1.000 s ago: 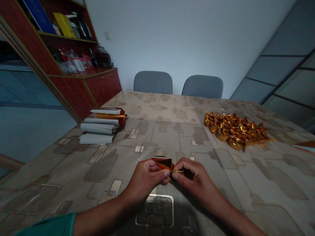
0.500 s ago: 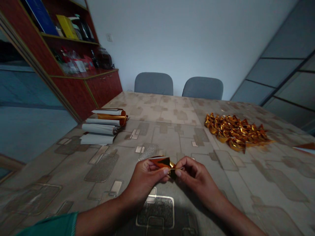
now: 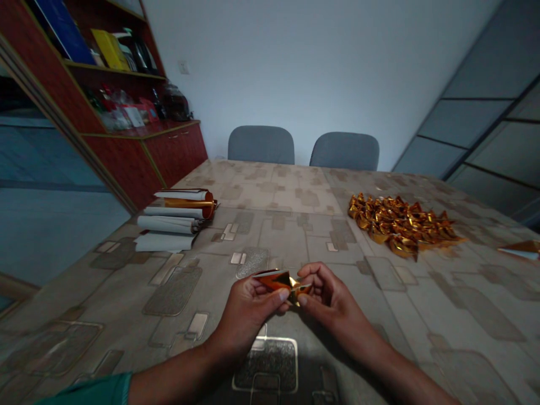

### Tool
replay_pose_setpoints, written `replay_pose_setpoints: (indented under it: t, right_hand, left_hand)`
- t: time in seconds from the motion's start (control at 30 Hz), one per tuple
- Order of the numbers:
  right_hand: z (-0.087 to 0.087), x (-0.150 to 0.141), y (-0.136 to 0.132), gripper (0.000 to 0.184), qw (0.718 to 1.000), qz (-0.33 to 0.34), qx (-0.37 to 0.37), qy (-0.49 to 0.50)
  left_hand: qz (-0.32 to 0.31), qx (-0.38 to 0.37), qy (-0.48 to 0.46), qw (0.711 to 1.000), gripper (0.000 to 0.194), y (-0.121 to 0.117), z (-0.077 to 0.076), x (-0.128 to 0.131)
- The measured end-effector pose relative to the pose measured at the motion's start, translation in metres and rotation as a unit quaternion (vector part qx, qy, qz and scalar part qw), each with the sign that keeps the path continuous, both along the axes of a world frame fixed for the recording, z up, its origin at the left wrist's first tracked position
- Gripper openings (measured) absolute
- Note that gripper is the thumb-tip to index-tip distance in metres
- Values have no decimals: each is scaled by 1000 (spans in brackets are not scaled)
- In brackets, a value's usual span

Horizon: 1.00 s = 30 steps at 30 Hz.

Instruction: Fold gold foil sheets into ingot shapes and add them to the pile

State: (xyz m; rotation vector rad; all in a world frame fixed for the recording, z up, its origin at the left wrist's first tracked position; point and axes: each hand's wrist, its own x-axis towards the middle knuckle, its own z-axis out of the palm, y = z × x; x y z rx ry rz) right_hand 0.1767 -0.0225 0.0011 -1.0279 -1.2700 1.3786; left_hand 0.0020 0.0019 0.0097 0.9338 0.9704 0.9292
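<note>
A small folded piece of gold foil paper [image 3: 276, 279], with a pale inner side showing along its top edge, is held between my two hands above the near part of the table. My left hand [image 3: 248, 304] pinches it, thumb on the front face and fingers behind. At its right end, my right hand [image 3: 331, 298] has its thumb against the foil. The right fingers are curled, with the index finger raised off the top edge; its other fingertips are partly hidden behind the paper.
Many folded gold foil pieces [image 3: 400, 222] are grouped on the right of the patterned table [image 3: 278, 191]. Rolled and folded sheets [image 3: 171, 222], white and gold, lie at the left. Another foil piece [image 3: 521, 249] lies at the far right. Two grey chairs [image 3: 260, 145] stand behind.
My right index finger has lifted away from the foil, and the right end of the paper now looks more spread out. My left hand keeps its pinch. The view has shifted slightly.
</note>
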Motion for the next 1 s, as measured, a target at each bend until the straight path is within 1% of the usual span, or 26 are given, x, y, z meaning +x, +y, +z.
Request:
replay_pose_setpoints:
  t: [0.1, 0.17, 0.3, 0.37, 0.4, 0.47, 0.53, 0.6, 0.67, 0.7, 0.73, 0.8, 0.83, 0.87, 0.97, 1.0]
  right_hand:
    - [-2, -4, -1, 25, 999, -36, 27, -24]
    - [-3, -6, -2, 24, 999, -38, 32, -21]
    - [0, -7, -4, 29, 999, 5, 24, 41]
    - [2, -4, -4, 28, 998, 27, 17, 54]
    - [3, -2, -4, 26, 998, 26, 18, 48]
    - [5, 3, -3, 19, 999, -10, 42, 5]
    - [7, 8, -2, 16, 990, -59, 101, -80]
    - [9, 12, -1, 28, 966, -74, 179, -171]
    - [13, 14, -1, 42, 940, -46, 245, -232]
    - [15, 14, -1, 45, 930, -27, 266, -251]
    - [17, 15, -2, 45, 923, -7, 278, -266]
    - [19, 15, -2, 38, 914, 23, 289, -283]
    - [20, 15, -2, 32, 912, 30, 293, -285]
    - [20, 14, -1, 26, 911, 32, 299, -283]
    - [17, 12, 0, 8, 911, 22, 311, -269]
    - [17, 12, 1, 3, 912, 17, 312, -267]
  left_hand:
    - [-3, 3, 4, 1000, 32, 2, -3, 0]
    - [8, 3, -11, 1000, 37, 3, -5, 0]
    - [13, 22, -45, 999, 42, 4, -6, 1]
    - [8, 23, -63, 998, 41, 4, -4, 1]
    - [0, 17, -76, 997, 41, 3, -2, 0]
    - [-32, -13, -107, 994, 38, 1, 1, -1]
    - [-79, -50, -138, 986, 36, -1, 3, -4]
    - [-118, -76, -161, 977, 37, -3, 2, -6]
    - [-138, -92, -175, 970, 45, -4, 0, -8]
    - [-141, -101, -179, 968, 51, -4, 0, -9]
    - [-140, -110, -182, 967, 57, -4, -1, -10]
    - [-138, -121, -185, 965, 65, -3, -1, -10]
    - [-137, -120, -187, 965, 63, -3, -1, -11]
    - [-139, -114, -186, 966, 56, -3, -1, -10]
    - [-138, -98, -162, 972, 29, -4, -3, -9]
    - [-135, -92, -144, 976, 23, -4, -4, -8]
